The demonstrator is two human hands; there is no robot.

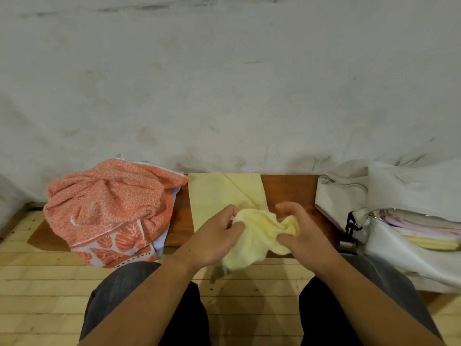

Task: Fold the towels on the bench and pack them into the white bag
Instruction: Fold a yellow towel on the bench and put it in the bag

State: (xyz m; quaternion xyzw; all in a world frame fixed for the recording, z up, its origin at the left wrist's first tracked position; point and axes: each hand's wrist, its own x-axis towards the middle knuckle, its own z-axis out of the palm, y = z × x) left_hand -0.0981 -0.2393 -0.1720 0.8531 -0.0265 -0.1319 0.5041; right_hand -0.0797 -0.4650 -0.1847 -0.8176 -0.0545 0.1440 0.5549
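Towel (259,236) (pale yellow, bunched) is gripped by my left hand (214,238) and right hand (303,233) over the bench (289,191), beside the white bag (399,243).

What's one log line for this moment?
left hand: grips yellow towel | right hand: grips yellow towel | orange towel: heaped on bench | white bag: folded towels inside

Scuffed whitish wall (224,83), pale wood-plank floor (37,283), reddish-brown wooden bench (289,191) set against it
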